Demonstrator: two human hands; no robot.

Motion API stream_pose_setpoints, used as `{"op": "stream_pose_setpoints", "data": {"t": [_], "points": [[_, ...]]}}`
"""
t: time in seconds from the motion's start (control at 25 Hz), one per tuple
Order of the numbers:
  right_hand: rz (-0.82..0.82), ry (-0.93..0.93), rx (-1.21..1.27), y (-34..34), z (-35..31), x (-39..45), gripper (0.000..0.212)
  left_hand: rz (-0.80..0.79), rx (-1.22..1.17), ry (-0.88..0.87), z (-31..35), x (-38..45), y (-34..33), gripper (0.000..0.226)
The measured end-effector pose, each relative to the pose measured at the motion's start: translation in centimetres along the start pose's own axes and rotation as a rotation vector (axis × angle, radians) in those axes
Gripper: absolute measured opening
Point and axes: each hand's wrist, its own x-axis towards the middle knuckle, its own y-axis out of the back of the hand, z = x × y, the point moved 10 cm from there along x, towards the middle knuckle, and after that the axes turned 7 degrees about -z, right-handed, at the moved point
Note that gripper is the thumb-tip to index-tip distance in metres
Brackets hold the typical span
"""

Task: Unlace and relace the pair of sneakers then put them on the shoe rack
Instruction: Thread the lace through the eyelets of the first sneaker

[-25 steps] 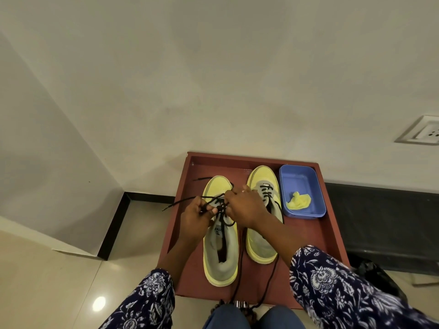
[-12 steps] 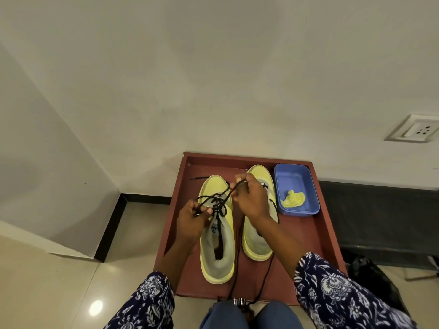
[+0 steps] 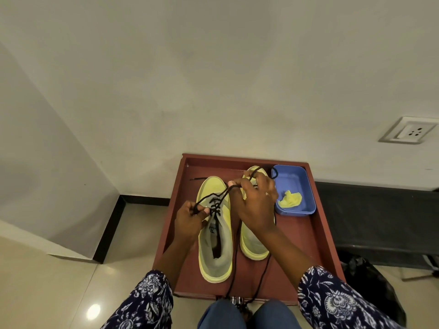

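You get soft, even indoor light, sharp focus. Lamp glare spot [image 3: 93,312] on floor left of red tray [image 3: 316,243]. Wide-angle bending near wall socket [image 3: 408,130].

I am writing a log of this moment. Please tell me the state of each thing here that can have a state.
Left yellow sneaker: partly laced, flat on the red-brown wooden tray.
Black shoelace: pulled taut between both hands.
Left hand: pinching the lace.
Right hand: pinching the lace, raised.
Right yellow sneaker: laces loose.
Blue plastic tub: holds a crumpled yellow cloth.

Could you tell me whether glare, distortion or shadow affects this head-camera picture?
Head view: a lamp reflection glares on the floor tiles; wide-angle distortion bends the wall edges; soft shadow darkens the left wall; the black lace stays sharp.
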Motion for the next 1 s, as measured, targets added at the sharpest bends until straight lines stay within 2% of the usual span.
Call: {"op": "stream_pose_setpoints", "data": {"t": [0.16,0.28,0.36,0.4,0.44,0.48,0.52,0.6,0.68,0.72,0.84,1.0], "points": [[-0.057,-0.016,0.019,-0.2,1.1,-1.4,0.04,-0.002,-0.015,-0.009,0.0,0.0,0.0,0.021],[-0.307,-0.123,0.007,-2.4,2.6,-2.3,0.036,0.0,-0.012,-0.006,0.0,0.0,0.1,0.02],[-0.483,-0.246,-0.032,-3.9,3.7,-3.0,0.042,0.002,-0.008,-0.005,-0.1,0.2,0.2,0.02],[-0.506,-0.275,-0.024,-3.9,3.4,-3.2,0.047,0.001,-0.01,-0.004,-0.1,0.2,0.2,0.02],[-0.444,-0.239,-0.009,-3.3,2.7,-2.8,0.05,0.0,-0.01,-0.005,-0.2,0.3,0.2,0.02],[-0.355,-0.153,-0.024,-2.8,1.7,-2.4,0.052,-0.002,-0.006,-0.008,-0.2,0.3,0.2,0.02],[-0.337,-0.058,-0.072,-3.2,0.8,-2.0,0.053,-0.003,0.0,-0.014,-0.1,0.3,0.2,0.02],[-0.535,0.038,-0.157,-6.4,0.1,-1.7,0.046,-0.005,0.007,-0.023,0.0,0.3,0.3,0.019],[-0.845,0.034,-0.134,-10.3,0.4,-2.7,0.038,-0.006,0.012,-0.023,0.1,0.3,0.3,0.018],[-0.915,0.029,-0.101,-11.2,0.6,-3.1,0.036,-0.006,0.012,-0.023,0.0,0.2,0.3,0.017],[-0.89,-0.019,-0.023,-11.5,0.9,-3.0,0.031,-0.017,-0.006,-0.026,0.0,0.2,0.2,0.017],[-0.855,-0.048,-0.088,-11.1,1.7,-2.9,0.024,-0.065,-0.062,-0.027,0.1,0.1,0.0,0.018]]}}
